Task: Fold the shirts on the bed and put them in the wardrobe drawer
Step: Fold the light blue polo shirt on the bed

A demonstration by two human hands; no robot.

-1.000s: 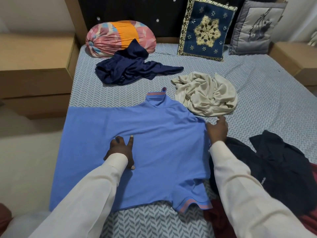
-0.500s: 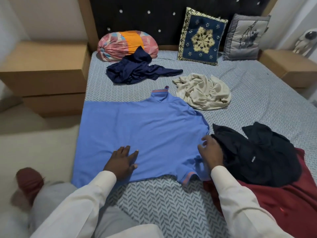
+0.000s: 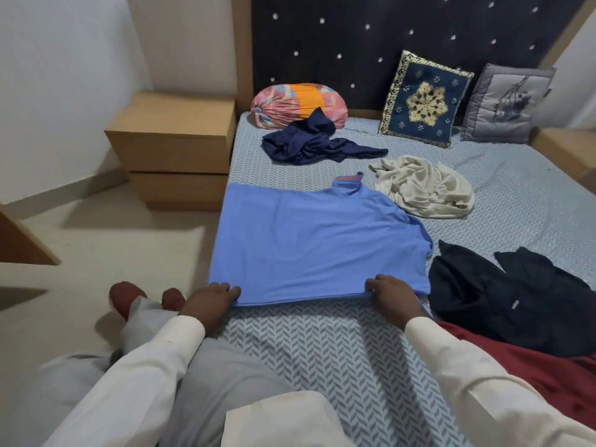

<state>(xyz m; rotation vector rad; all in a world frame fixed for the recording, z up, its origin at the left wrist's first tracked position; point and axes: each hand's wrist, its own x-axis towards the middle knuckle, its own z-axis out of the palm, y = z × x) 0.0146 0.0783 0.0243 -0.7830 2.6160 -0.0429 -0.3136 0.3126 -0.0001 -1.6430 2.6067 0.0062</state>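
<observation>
A light blue shirt [image 3: 316, 243] lies flat on the bed [image 3: 322, 356], its collar toward the headboard and its left part hanging past the bed's edge. My left hand [image 3: 209, 300] pinches the near edge at its left end. My right hand [image 3: 392, 296] grips the same near edge toward the right. Other shirts lie crumpled on the bed: a navy one [image 3: 309, 143] near the headboard, a cream one [image 3: 425, 188] beyond the blue shirt, a black one [image 3: 516, 295] at the right, and a dark red one [image 3: 548, 379] under it.
A bundled colourful cloth [image 3: 290, 104] and two cushions [image 3: 425, 101] lean at the headboard. A wooden bedside cabinet [image 3: 174, 150] stands left of the bed. My feet in red slippers [image 3: 129, 295] rest on the floor beside the bed.
Both hands have drawn back from the shirt's body to its near edge, which is now straight with the right sleeve folded under. The view has pulled back and tilted up.
</observation>
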